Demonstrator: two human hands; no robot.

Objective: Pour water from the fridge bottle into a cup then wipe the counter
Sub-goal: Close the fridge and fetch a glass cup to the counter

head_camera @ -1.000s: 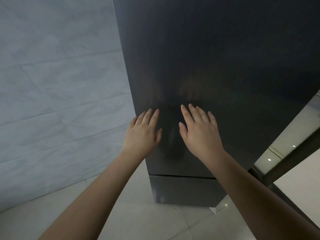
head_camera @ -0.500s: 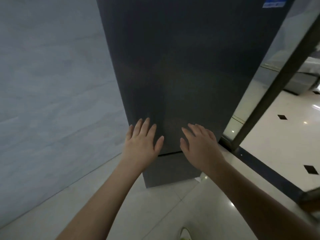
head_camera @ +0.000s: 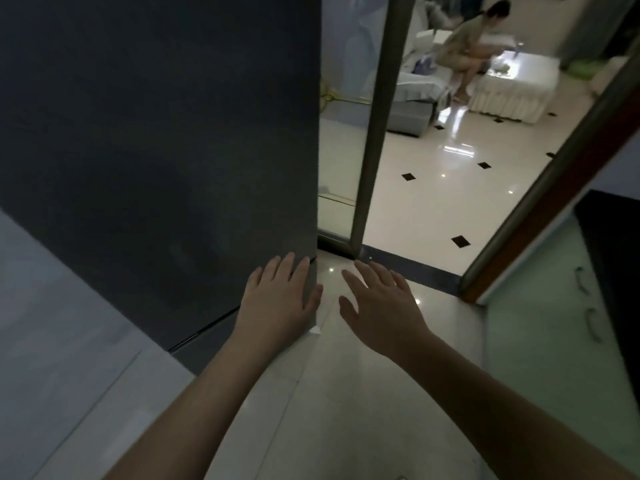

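Both hands were spread flat, gripping nothing: the left hand (head_camera: 277, 303) by the tall dark-grey metal fridge (head_camera: 159, 150), the right hand (head_camera: 377, 306) beside it. The bottle was unseen; the shut door could swing into them.

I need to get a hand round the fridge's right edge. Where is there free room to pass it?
Free: the floor strip between the fridge and the green cabinet, where the right hand is, fingers spread. The gap between the fridge edge and the grey door post is narrow. The left hand overlaps the fridge's right edge.
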